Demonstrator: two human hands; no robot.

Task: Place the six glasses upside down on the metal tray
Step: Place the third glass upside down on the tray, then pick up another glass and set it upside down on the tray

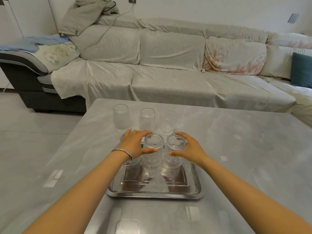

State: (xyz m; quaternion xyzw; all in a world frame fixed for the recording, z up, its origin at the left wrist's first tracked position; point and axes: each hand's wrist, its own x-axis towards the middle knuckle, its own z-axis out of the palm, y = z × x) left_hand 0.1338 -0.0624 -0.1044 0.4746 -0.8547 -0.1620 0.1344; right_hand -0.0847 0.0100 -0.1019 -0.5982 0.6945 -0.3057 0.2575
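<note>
A metal tray [155,194] lies on the grey table in front of me. Two ribbed clear glasses stand on its far half, thick bases up. My left hand [133,144] grips the left ribbed glass [152,157] and my right hand [190,149] grips the right ribbed glass [173,159]. A third glass [135,162] at the tray's far left is mostly hidden under my left wrist. Behind the tray, on the table, stand a frosted glass [120,119], a tall clear glass [146,120] and a shorter clear glass [166,125].
The glossy grey table [236,149] reaches to a far edge just behind the three glasses. Beyond it runs a long sofa [168,73] under grey covers, with a teal cushion [302,70] at the right. Tiled floor lies to the left.
</note>
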